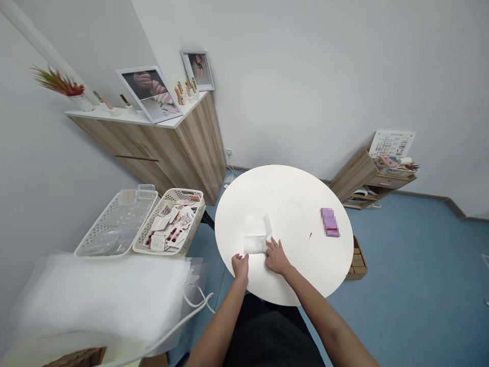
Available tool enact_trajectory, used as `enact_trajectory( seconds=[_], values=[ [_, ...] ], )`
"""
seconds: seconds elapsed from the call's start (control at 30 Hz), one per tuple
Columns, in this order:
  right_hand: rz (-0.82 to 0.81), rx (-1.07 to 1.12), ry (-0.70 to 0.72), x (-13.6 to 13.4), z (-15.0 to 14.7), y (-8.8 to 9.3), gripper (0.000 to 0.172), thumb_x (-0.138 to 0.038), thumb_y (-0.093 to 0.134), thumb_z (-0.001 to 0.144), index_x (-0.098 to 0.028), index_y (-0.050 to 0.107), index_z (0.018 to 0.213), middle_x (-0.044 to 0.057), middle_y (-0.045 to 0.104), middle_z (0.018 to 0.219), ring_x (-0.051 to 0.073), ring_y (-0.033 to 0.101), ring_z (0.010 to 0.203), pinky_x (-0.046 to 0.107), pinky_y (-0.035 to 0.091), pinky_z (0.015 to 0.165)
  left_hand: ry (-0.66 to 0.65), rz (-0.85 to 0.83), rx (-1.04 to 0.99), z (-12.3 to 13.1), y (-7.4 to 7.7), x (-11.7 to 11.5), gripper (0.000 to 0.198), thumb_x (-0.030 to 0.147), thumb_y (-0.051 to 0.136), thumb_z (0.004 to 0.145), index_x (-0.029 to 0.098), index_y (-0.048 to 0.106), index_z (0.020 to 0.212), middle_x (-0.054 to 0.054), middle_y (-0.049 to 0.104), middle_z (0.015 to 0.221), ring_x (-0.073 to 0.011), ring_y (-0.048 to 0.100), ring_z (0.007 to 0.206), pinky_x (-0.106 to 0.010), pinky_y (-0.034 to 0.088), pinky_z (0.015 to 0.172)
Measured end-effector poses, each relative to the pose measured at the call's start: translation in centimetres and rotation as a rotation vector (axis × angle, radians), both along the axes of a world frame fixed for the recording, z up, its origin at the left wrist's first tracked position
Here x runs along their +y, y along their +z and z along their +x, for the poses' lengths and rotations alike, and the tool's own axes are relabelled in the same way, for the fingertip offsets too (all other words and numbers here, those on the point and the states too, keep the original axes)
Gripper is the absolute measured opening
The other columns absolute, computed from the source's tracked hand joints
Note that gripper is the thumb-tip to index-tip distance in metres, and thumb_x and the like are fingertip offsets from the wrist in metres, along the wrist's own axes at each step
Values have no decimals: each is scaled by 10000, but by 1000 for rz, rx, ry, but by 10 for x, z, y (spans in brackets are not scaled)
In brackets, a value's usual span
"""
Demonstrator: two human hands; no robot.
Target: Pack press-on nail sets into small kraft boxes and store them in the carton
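A thin, whitish sheet [254,244], partly folded, lies on the round white table [294,204] in front of me. Its lower part looks greyer, and a paler flap extends above it. My left hand [240,266] is closed at the sheet's lower left corner, fingertips pinched together on the edge. At the right edge, my right hand [277,257] grips the sheet with bent fingers, some pressing on its surface. The exact hold under the right fingers is hidden. A purple packet [330,222], blurred into blocks, rests on the table's right side.
Left of the table stand a basket of nail-tip cards [171,224], a basket of clear plastic pieces [114,224] and a stack of white sheets [103,290] beside a white cable [171,326]. A wooden cabinet [198,148] is behind; a cardboard box [357,262] sits on the floor.
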State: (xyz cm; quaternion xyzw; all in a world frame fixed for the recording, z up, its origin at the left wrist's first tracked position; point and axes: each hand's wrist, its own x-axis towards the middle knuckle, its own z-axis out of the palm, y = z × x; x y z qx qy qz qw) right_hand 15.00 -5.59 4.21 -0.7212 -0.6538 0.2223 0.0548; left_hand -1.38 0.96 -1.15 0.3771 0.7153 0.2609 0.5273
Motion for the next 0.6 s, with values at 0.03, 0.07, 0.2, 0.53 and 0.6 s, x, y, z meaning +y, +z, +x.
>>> enact_trajectory(
  seconds=[0.03, 0.07, 0.2, 0.53, 0.6],
  values=[
    [-17, 2, 19, 4, 2, 3, 193, -249, 550, 782, -167, 666, 911, 144, 446, 1442, 334, 190, 1437, 571, 76, 1151, 5, -19, -21, 4, -2, 1, 286, 287, 668, 736, 190, 534, 969, -81, 621, 963, -230, 644, 910, -361, 521, 794],
    [-34, 3, 42, 8, 3, 5, 198, -260, 555, 782, -163, 664, 916, 161, 460, 1417, 328, 208, 1431, 565, 84, 1150, 12, -39, -45, 9, -4, 2, 229, 293, 665, 738, 194, 546, 906, -59, 630, 877, -221, 652, 854, -346, 525, 750],
    [-120, 2, 120, 22, 7, 16, 275, -307, 595, 773, -169, 651, 1004, 192, 455, 1385, 324, 264, 1400, 580, 104, 1131, 18, -48, -108, 27, -6, 11, 119, 274, 657, 725, 205, 560, 736, -18, 617, 693, -189, 650, 728, -304, 519, 665],
    [-223, 52, 166, 4, 9, 6, 284, -295, 717, 666, -195, 689, 931, 162, 251, 1564, 387, 60, 1463, 692, 5, 1085, -435, 408, -74, 50, 17, 6, 68, 198, 572, 754, 203, 610, 811, -63, 603, 1208, -218, 565, 1156, -369, 481, 957],
    [-208, 38, 193, -1, 9, 1, 320, -283, 722, 650, -211, 687, 960, 150, 266, 1563, 389, 51, 1466, 703, -13, 1080, -644, 577, 4, 53, 16, 1, 129, 195, 510, 826, 210, 622, 888, -67, 560, 1307, -217, 514, 1233, -403, 444, 1019]
  ],
)
